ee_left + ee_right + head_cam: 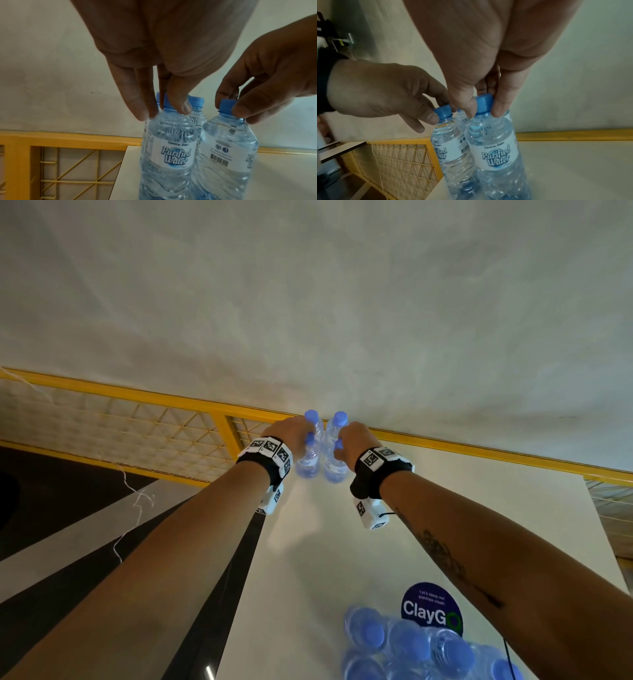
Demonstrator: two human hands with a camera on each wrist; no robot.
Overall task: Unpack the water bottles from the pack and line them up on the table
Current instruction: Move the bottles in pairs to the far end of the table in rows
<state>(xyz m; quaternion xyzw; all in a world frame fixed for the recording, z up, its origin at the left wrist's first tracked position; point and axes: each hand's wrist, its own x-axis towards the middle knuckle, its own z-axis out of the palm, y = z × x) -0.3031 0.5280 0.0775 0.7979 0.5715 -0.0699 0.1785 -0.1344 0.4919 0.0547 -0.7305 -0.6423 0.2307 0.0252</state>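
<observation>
Several clear water bottles with blue caps stand in a tight cluster at the far left corner of the white table (445,525). My left hand (291,433) pinches the cap of the near-left bottle (306,462), whose "Purified Water" label faces the left wrist view (173,148). My right hand (356,440) pinches the cap of the near-right bottle (334,465), shown close in the right wrist view (494,152). Two more bottles (313,419) stand just behind them. The plastic-wrapped pack (411,648) of remaining bottles lies at the table's near edge.
A yellow rail with wire mesh (171,433) runs along the table's far side and left, against a pale wall. A round dark "ClayGo" sticker (428,607) sits on the table beside the pack. Dark floor lies off the table's left edge.
</observation>
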